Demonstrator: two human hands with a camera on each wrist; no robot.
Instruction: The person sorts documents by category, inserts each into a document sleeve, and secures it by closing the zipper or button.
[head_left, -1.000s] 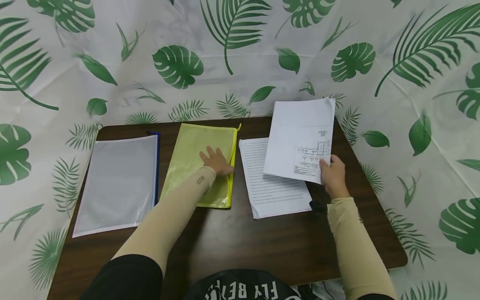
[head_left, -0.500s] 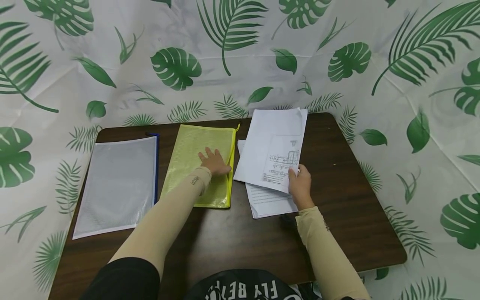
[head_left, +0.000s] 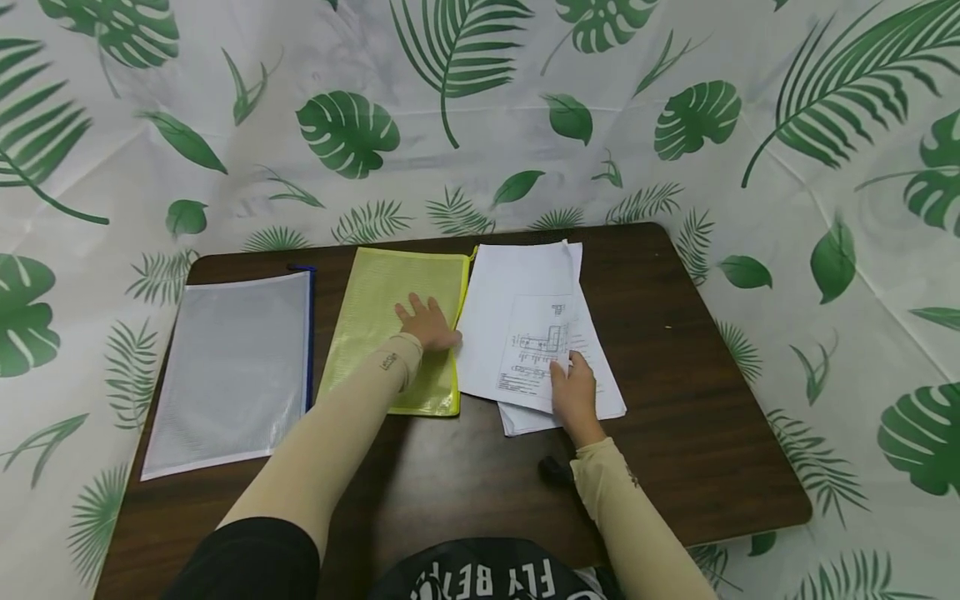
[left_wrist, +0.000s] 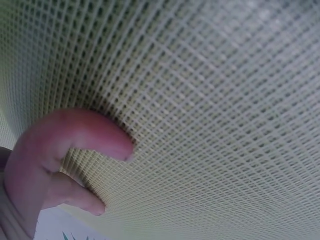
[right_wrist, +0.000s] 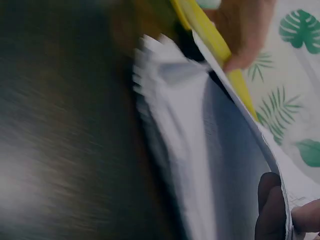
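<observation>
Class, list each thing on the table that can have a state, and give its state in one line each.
yellow mesh pouch: flat, left hand pressing it.
sheets: lifted, pinched by right hand.
paper stack: lying flat, partly covered.
clear mesh pouch: flat, untouched.

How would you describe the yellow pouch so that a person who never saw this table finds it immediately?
On the dark wooden table, look at the flat items lying in a row. The yellow mesh pouch is the middle one, under the left hand, between a grey pouch with a blue edge and white papers. It is the only yellow item.
</observation>
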